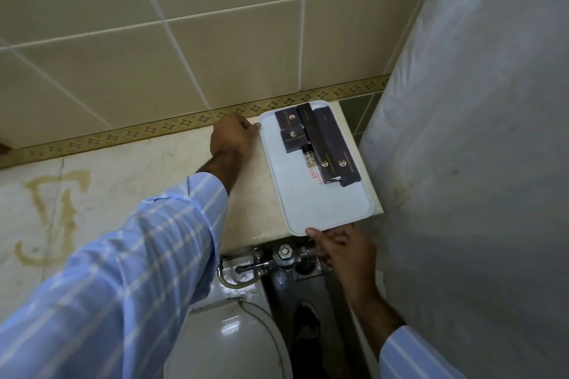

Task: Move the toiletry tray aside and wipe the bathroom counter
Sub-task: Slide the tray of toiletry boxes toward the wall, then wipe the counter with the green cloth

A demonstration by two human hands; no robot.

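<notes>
— Holding anything on your side?

— Yes. My left hand (235,137) has its grip closed on the far corner of the white toiletry tray (320,206); my right hand (341,248) pinches the near edge.

— Where's the tray sitting?

— Flat on the worktop (246,194), between both grips, at its right end beside the shower curtain (477,132). Dark boxes (332,148) and a small bottle (308,160) lie nearer the left grip.
</notes>
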